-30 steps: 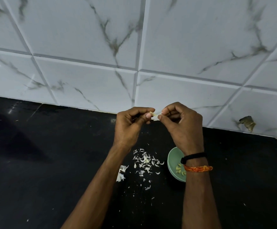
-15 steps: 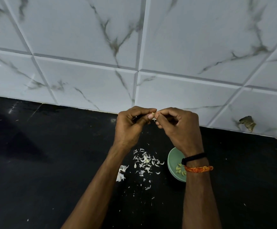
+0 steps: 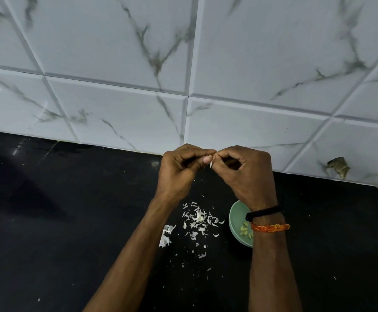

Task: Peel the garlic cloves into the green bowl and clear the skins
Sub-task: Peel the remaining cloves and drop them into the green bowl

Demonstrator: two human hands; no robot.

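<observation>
Both hands meet above the counter [image 3: 71, 221]. The left hand [image 3: 179, 174] and right hand [image 3: 244, 174] pinch one garlic clove [image 3: 211, 164] between their fingertips, probably upright. The green bowl [image 3: 236, 221] lies below the right wrist, the skins [image 3: 198, 219] just left of it.

wall [image 3: 120, 64]: big white tiles with grey marble lines | counter [image 3: 59, 221]: shiny black | chipped tile [image 3: 339, 167]: far right

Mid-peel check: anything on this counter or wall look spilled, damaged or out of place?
Garlic skins lie scattered on the black counter left of the green bowl, expected while both hands work a clove. The one oddity is a chipped, discoloured spot low on the wall tile at right.
</observation>
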